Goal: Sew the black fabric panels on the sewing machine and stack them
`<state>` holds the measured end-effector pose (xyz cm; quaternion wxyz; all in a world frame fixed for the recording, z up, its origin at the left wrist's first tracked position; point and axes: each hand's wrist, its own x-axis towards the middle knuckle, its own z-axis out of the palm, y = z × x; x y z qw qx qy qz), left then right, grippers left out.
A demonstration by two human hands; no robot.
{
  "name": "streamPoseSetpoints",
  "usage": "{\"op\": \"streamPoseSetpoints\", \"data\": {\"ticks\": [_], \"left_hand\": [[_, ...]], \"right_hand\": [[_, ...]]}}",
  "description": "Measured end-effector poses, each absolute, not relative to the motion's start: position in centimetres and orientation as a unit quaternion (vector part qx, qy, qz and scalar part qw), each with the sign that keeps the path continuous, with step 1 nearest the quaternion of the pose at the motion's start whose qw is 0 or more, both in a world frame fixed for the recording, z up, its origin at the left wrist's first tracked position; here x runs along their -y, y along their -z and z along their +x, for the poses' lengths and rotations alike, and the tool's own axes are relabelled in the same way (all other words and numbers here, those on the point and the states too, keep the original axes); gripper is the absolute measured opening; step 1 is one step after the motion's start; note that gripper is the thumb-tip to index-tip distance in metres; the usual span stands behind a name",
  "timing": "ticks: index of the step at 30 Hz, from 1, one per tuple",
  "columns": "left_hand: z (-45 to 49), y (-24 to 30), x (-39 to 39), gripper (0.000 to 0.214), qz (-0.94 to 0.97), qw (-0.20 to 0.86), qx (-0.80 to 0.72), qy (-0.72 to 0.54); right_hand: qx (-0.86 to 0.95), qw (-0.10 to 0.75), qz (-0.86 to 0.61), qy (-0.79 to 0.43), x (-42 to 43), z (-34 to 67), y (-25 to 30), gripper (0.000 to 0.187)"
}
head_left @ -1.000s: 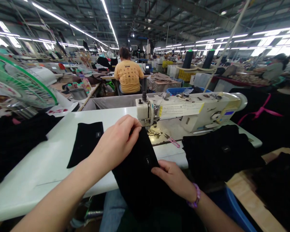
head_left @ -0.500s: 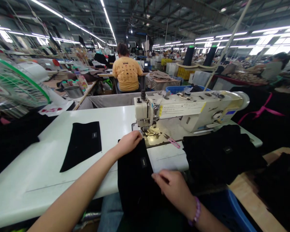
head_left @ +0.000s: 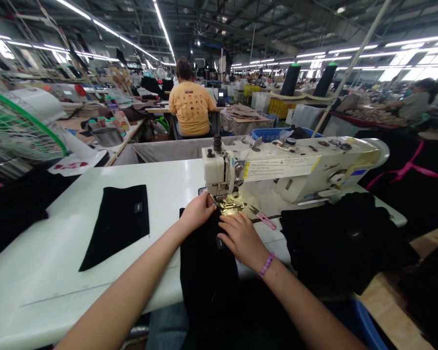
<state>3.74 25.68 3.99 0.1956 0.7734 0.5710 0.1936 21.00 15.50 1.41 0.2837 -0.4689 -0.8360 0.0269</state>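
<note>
A black fabric piece [head_left: 204,265] with a small dark label lies under my hands and hangs over the table's front edge. At its far end, close beside the presser foot of the sewing machine [head_left: 270,167], my left hand [head_left: 198,211] pinches the cloth edge. My right hand [head_left: 243,239] lies with fingers stretched out on the cloth's right side, partly covering the label. Its fingertips point toward the lit needle plate [head_left: 230,205]. Pink-handled thread snips [head_left: 264,218] rest on the machine bed, just right of that hand.
A second labelled black piece [head_left: 118,223] lies on the white table [head_left: 168,187] at left. More black cloth [head_left: 345,238] is heaped at right. A green-rimmed fan [head_left: 22,126] stands at far left. A person in a yellow shirt [head_left: 191,108] sits ahead, facing away.
My right hand has moved forward and left, from the fabric's near right edge onto the cloth near the needle plate, and its fingers have straightened. My left hand stays by the presser foot.
</note>
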Motion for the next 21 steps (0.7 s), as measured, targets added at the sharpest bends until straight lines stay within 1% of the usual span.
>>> {"op": "streamPoseSetpoints", "data": {"ticks": [10,21], "left_hand": [[4.12,-4.24,-26.53,0.008,0.752,0.208,-0.595,-0.193],[4.24,-4.02,-26.44,0.007,0.748,0.203,-0.600,-0.199]], "right_hand": [[0.825,0.288,-0.485,-0.030,-16.11,20.45,-1.15,0.023],[0.825,0.285,-0.488,-0.029,-16.27,20.45,-1.06,0.024]]}}
